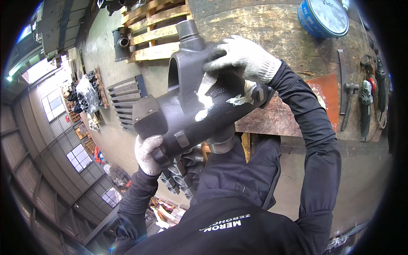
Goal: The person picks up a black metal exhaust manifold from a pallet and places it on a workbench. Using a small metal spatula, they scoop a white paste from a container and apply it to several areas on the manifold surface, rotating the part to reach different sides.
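A large dark grey cast metal housing (191, 106) with tubular ends and an open side port is tilted at the left end of the workbench, in front of my body. White putty-like patches (205, 106) lie on its upper face. My left hand (148, 155), in a white knit glove, is closed around the housing's lower left end. Over the upper part is my gloved right hand (238, 59), its fingers bent and darkened at the tips. A pale pointed piece (207, 83) shows below those fingers, against the casting; whether it is a spreader or putty I cannot tell.
The worn wooden workbench (255, 21) holds a blue tin (324, 18), a reddish-brown sheet (327, 97), a metal bar tool (346, 102) and power tools (366, 97). Left of it are a wooden pallet (153, 36), a slatted metal rack (125, 100) and dark castings (182, 172) on the floor.
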### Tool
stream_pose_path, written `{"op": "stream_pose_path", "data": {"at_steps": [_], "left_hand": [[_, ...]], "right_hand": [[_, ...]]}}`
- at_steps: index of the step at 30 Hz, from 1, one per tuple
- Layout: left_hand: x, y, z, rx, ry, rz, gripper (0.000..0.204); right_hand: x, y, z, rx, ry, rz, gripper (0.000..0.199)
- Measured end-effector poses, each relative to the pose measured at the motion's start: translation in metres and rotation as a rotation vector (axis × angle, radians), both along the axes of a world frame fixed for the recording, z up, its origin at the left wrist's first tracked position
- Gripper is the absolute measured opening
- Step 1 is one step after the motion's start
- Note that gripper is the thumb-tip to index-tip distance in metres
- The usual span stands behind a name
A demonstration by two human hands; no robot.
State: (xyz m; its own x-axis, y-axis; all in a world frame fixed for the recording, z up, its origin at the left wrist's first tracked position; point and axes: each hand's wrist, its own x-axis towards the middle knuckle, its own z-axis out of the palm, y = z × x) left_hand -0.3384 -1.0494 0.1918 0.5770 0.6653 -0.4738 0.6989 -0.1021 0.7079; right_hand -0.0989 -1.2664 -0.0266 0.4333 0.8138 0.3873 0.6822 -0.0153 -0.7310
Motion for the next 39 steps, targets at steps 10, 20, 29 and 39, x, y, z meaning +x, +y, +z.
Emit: {"op": "stream_pose_path", "data": {"at_steps": [10, 20, 29, 39], "left_hand": [[-0.012, 0.011, -0.007, 0.137, -0.009, -0.194, 0.016], [-0.002, 0.003, 0.001, -0.014, -0.025, -0.161, 0.016], [0.002, 0.0, 0.002, 0.063, -0.01, -0.214, 0.024], [0.012, -0.011, 0.004, 0.064, -0.015, -0.107, 0.014]], "right_hand": [[0.004, -0.011, 0.004, -0.037, -0.018, -0.009, 0.05], [0.009, -0.01, 0.006, -0.046, -0.061, -0.002, 0.059], [0.015, -0.022, 0.002, 0.034, -0.045, -0.141, 0.067], [-0.019, -0.038, 0.022, -0.056, 0.048, -0.274, 0.035]]}}
